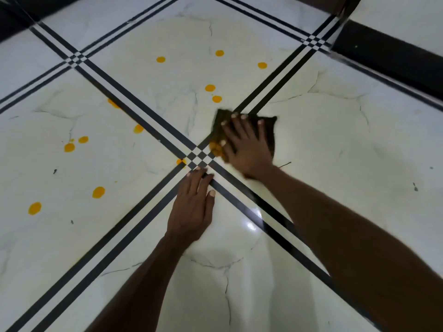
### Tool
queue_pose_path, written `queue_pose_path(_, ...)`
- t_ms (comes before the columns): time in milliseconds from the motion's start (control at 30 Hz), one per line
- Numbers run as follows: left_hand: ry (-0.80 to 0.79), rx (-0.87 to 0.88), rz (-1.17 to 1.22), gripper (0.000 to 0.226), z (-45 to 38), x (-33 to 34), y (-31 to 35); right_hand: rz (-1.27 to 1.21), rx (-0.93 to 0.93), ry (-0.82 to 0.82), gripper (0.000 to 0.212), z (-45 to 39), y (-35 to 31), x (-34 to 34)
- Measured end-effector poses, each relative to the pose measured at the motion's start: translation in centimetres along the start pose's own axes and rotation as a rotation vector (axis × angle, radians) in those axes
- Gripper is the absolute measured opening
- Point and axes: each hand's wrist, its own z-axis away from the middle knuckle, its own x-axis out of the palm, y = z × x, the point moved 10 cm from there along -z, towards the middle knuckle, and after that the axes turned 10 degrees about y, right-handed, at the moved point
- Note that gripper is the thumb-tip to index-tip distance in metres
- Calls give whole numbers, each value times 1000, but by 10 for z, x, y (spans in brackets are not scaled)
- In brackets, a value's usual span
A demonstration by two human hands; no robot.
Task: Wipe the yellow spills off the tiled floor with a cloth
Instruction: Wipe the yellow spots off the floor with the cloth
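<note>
A dark cloth (269,130), stained yellow on its left edge, lies on the white marble-look tiled floor (335,144) just right of the black checkered crossing of the tile borders (197,159). My right hand (247,144) presses flat on the cloth with fingers spread. My left hand (191,209) rests flat on the floor just below the crossing, holding nothing. Several yellow spills dot the floor: two (213,93) just beyond the cloth, others further off (160,59), and more to the left (69,147), (34,208).
A black skirting band (388,58) runs along the far right, and a dark edge (14,17) fills the top left corner. Small dark specks (415,186) lie on the tiles. A bright light glare (251,224) reflects between my arms.
</note>
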Motion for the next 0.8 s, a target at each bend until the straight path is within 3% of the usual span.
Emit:
queue_pose_path(100,154,-72,16,24,7,-27,-4,-50,-299,-38,58,60,-63,-3)
queue_pose_path(200,162,-77,-37,19,20,-48,-24,-79,-544,-141,55,98,-51,-11)
queue_pose_path(267,173,-140,-101,28,26,-56,-50,-41,-501,-92,55,72,-21,-13)
queue_pose_path(400,165,-260,-188,55,35,-51,-82,-17,58,-29,62,-8,-15,9)
queue_pose_path(467,162,-285,-175,58,33,-47,-84,-26,-11,9,61,-19,-65,20)
queue_pose_path(533,172,-304,-145,59,36,-52,-87,-64,-261,28,57,8,-127,20)
queue_pose_path(600,175,-307,-97,65,37,-54,-86,-78,-416,-21,56,57,-147,11)
queue_pose_path(733,162,-308,-69,69,39,-57,-82,-76,-612,-144,58,123,-81,-11)
queue_pose_path(800,178,-321,-74,68,36,-57,-80,-41,-468,-88,58,95,-22,-15)
